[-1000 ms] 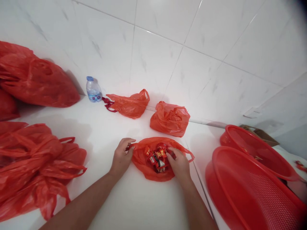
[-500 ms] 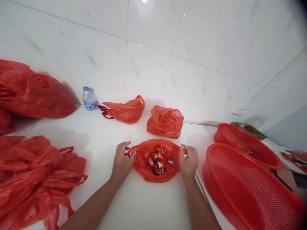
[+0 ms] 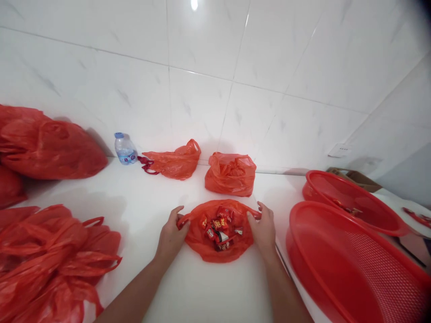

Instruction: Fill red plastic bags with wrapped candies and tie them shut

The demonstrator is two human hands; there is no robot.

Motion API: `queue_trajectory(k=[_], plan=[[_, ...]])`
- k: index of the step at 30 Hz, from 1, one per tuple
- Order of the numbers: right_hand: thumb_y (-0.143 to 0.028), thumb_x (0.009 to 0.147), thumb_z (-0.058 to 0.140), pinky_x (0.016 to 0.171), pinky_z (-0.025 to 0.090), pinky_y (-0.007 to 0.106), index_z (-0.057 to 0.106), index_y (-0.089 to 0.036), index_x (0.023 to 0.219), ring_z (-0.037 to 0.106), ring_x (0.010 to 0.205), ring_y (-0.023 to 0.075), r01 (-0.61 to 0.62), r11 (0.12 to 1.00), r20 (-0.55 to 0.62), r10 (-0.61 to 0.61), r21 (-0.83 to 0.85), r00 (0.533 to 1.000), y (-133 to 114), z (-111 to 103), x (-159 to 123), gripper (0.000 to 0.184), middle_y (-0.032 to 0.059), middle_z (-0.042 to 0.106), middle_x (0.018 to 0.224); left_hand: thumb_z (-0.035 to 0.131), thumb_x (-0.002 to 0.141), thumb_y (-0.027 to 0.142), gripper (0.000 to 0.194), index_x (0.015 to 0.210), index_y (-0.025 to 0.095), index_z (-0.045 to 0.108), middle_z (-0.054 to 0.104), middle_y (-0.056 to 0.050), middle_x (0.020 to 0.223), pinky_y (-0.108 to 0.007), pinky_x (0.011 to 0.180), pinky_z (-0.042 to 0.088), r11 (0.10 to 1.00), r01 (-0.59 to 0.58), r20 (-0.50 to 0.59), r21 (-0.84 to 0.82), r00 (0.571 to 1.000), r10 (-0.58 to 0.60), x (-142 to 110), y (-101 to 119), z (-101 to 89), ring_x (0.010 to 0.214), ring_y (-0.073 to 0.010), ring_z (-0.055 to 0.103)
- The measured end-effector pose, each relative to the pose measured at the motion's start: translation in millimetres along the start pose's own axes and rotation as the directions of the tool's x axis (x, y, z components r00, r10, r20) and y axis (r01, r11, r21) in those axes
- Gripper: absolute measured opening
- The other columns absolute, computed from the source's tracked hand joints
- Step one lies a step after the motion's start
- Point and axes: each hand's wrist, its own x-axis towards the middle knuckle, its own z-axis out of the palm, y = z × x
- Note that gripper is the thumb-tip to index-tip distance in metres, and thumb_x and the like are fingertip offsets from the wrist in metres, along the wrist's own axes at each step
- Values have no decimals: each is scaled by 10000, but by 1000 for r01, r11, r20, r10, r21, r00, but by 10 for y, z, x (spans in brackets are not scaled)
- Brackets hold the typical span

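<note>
In front of me on the white table lies a red plastic bag point(image 3: 199, 249), its mouth spread wide. Several small wrapped snacks point(image 3: 220, 226), mostly in red wrappers, show inside it. My left hand point(image 3: 172, 233) grips the bag's left handle between thumb and fingers. At the opposite side my right hand point(image 3: 263, 229) pinches the right handle the same way. Just behind stands another red plastic bag point(image 3: 230, 175), bulging and gathered at the top.
Two red plastic baskets point(image 3: 323, 264) stand at the right, the farther one with a few small items. A heap of red bags point(image 3: 54, 255) lies at the left, a full red bag point(image 3: 63, 148) behind it. A water bottle point(image 3: 125, 149) and a slack red bag point(image 3: 175, 162) are by the tiled wall.
Both hands still hold the bag's handles. My right thumb has moved slightly left over the rim. The view has shifted a little, and a person's hand at the far right is out of sight.
</note>
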Motion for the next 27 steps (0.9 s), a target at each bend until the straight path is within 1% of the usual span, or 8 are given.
queue_trajectory(k=[5,10,15,18,20,23,25,27], plan=[[-403,745,560,676,510,332,474,-166,1261,570,734,171,-58,987,29,54,147,998,46,-53,-48,575,113,526,1114,567,776,348,453,1202,226,471,577,21,760,-277,668,472,985,36,-17,-169,999,-39,12,-31,8,685,-139,564],[-409,736,595,698,512,306,423,-185,1300,578,777,166,-224,951,74,213,214,974,68,-194,-258,631,102,538,1157,583,782,340,442,1190,226,459,570,25,759,-262,661,466,971,71,11,-228,997,-70,36,-9,7,693,-131,566],[-419,738,606,642,515,295,468,-191,1224,609,746,181,-336,913,199,294,232,935,-21,-299,-351,554,62,622,969,600,777,336,430,1169,231,461,564,28,752,-250,655,473,950,88,1,-298,996,-91,60,1,24,690,-124,561],[-405,748,597,646,517,305,479,-185,1198,624,744,195,-336,912,233,283,236,930,-72,-311,-317,515,48,642,880,579,793,331,409,1172,232,461,578,-3,831,-275,674,495,970,58,-40,-235,997,-69,51,13,19,747,-143,578],[-412,758,586,646,515,313,476,-184,1195,629,744,202,-334,919,255,278,212,926,-64,-300,-300,505,49,648,868,582,792,316,395,1165,233,483,579,-49,983,-319,735,505,996,-53,-124,-70,991,44,28,57,-4,870,-179,583],[-432,768,569,625,501,313,492,-192,1162,629,726,207,-323,932,268,273,163,924,11,-262,-309,468,46,661,851,612,773,239,353,1120,250,551,552,-76,1133,-385,871,470,898,-361,-168,253,897,409,-11,180,-39,1032,-228,542],[-436,768,564,616,489,305,513,-200,1138,627,713,204,-306,943,252,266,134,930,78,-227,-328,442,38,667,828,587,787,166,328,1099,269,583,598,-58,1085,-374,887,465,763,-561,-15,322,802,597,-22,266,-25,1013,-217,560],[-430,761,562,608,479,297,534,-209,1132,624,692,201,-279,954,236,248,111,940,137,-194,-344,433,24,670,792,518,827,121,329,1105,280,595,644,-41,1030,-341,844,488,681,-672,199,293,739,644,-13,314,34,952,-194,592]])
